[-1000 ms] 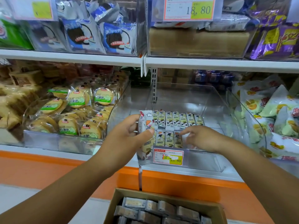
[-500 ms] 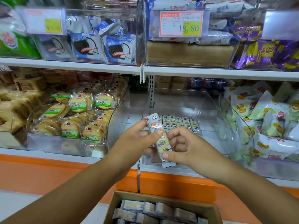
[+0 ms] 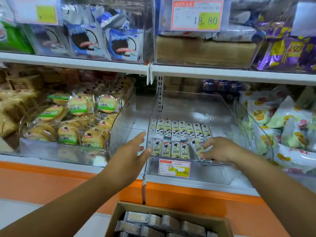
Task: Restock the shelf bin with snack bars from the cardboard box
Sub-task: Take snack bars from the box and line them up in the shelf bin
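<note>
Box (image 3: pixel 172 212) sits nearest, right below both hands, top open, packed with bars (image 3: pixel 153 221). Probably parked there so each reach down is short.

Left hand (image 3: pixel 130 156): fingers straight and spread, holding nothing. Thumb tip is at the bin's left wall; can't tell if it touches. My read: it's free for the next grab from the box.

Right hand (image 3: pixel 220 149): fingers curled on one bar (image 3: pixel 196 148), pinching its near end. The bar is tilted, near end raised, far end down inside the bin (image 3: pixel 191 106). It sits just left of those fingertips, at the right end of the front row (image 3: pixel 171 149). Looks like it's being slotted in as next in line.

Tag (image 3: pixel 174 167) hangs on the bin front, below and left of the right fingers.

Past the fingertips is the back row (image 3: pixel 181 130), bars side by side, touching, labels up. Tidy rows likely keep faces readable and packing tight. Only two rows, one layer, so I'd call the restock early.

Left of the left fingers, cakes (image 3: pixel 77 106) fill the next bin.
</note>
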